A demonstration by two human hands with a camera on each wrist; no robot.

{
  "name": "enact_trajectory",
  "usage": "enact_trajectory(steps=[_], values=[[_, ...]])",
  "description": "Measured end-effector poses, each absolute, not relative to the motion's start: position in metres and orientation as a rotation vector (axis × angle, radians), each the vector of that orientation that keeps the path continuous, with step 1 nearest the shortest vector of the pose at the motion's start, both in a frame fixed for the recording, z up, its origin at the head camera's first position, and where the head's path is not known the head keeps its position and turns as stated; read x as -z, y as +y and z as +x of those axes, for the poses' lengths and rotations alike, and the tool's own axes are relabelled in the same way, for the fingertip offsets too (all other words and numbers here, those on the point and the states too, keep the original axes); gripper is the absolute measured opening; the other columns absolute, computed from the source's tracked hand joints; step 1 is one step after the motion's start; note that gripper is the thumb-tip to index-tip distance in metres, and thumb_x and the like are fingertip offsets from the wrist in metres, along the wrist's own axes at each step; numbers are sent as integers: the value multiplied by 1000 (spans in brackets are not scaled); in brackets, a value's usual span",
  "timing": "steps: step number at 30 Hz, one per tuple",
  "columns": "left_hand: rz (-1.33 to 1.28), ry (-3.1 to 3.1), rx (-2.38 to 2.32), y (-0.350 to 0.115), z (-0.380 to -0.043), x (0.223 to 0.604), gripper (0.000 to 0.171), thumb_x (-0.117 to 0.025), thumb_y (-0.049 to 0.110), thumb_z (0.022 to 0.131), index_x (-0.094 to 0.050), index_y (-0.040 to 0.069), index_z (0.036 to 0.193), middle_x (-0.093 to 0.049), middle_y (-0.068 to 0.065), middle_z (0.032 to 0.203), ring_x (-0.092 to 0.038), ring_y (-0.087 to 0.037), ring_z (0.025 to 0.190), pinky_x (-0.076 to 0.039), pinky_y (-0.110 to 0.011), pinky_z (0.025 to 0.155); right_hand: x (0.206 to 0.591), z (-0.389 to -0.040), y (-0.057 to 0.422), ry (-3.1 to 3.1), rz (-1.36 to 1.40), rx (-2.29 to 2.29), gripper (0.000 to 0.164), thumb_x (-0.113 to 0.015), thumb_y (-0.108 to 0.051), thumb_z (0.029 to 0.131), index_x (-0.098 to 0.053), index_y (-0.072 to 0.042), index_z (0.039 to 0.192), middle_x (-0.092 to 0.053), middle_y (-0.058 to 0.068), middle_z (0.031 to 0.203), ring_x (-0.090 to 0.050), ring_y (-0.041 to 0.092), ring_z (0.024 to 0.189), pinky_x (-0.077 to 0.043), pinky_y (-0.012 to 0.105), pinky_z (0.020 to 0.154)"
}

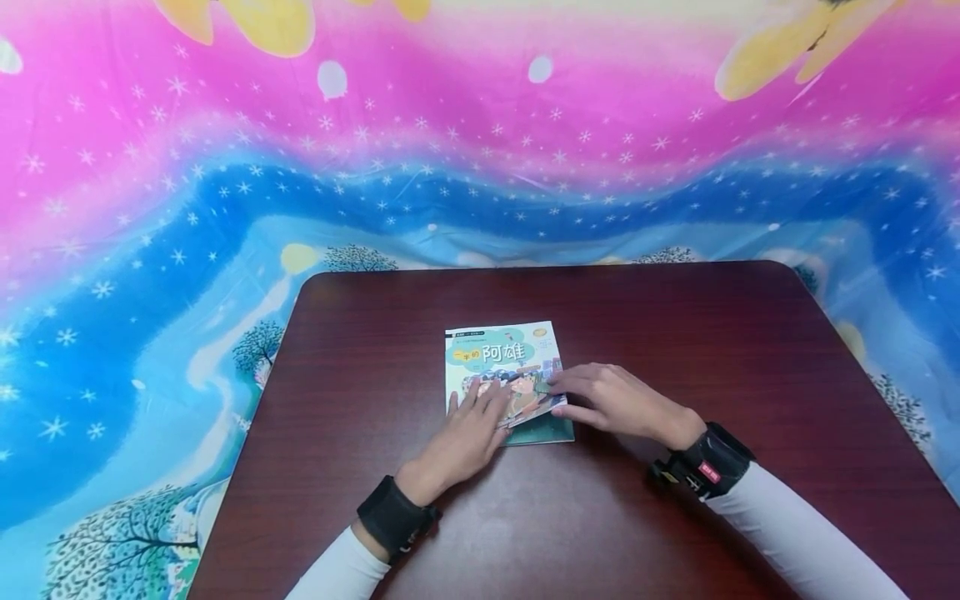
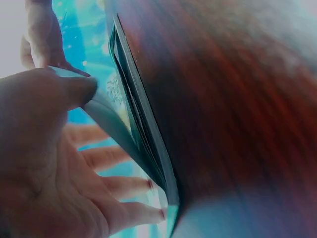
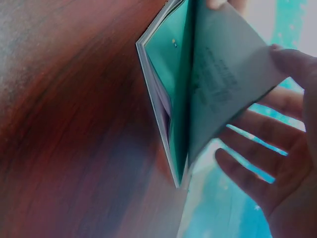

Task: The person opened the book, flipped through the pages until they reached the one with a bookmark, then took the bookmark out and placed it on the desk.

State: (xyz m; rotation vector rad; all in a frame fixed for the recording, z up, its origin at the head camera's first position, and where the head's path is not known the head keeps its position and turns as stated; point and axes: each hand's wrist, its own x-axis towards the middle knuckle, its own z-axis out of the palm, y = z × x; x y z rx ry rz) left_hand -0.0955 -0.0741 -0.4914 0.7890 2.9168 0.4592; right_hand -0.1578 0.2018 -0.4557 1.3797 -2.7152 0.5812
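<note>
A thin picture book [image 1: 495,342] with a pale illustrated cover lies on the dark table, its front cover raised at the lower right. Beneath the cover, a green page [image 3: 168,54] shows in the right wrist view. My right hand [image 1: 618,400] pinches the cover's right edge, thumb against the printed inner side [image 3: 223,84] and fingers behind it. Over the lower left of the cover, my left hand [image 1: 465,429] rests with fingers spread and fairly straight. In the left wrist view its thumb [image 2: 79,91] overlaps the lifted cover's edge [image 2: 114,126].
The dark reddish-brown table [image 1: 360,333] has rounded far corners and extends around the book on all sides. Behind and beside it hangs a pink and blue patterned cloth [image 1: 450,133]. Black wrist straps [image 1: 393,512] sit on both forearms, over white sleeves.
</note>
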Motion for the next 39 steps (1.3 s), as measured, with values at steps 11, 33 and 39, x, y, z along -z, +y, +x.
enact_trajectory(steps=[11, 33, 39], values=[[932, 3026, -826, -91, -93, 493, 85, -56, 21, 94, -3, 11, 160, -17, -19, 163, -21, -35, 147, -27, -55, 113, 473, -155, 206, -2825, 1154, -483, 63, -63, -39, 92, -52, -3, 142, -45, 18, 150, -47, 30, 133, -47, 48, 99], [1525, 3627, -300, -115, -81, 451, 76, -40, -11, 83, -43, 27, 149, -26, -17, 158, -30, -39, 141, -17, -58, 115, 490, -149, 196, -2946, 1419, -329, 63, -59, -42, 94, -43, -19, 151, -28, 9, 162, -27, 27, 146, -41, 47, 106], [1509, 3733, 143, -120, -77, 447, 65, -40, -7, 85, -53, 18, 144, -35, -11, 156, -23, -32, 145, -2, -55, 118, 490, -149, 197, -2949, 1409, -358, 62, -59, -41, 94, -44, -19, 151, -28, 8, 162, -26, 26, 147, -40, 46, 107]])
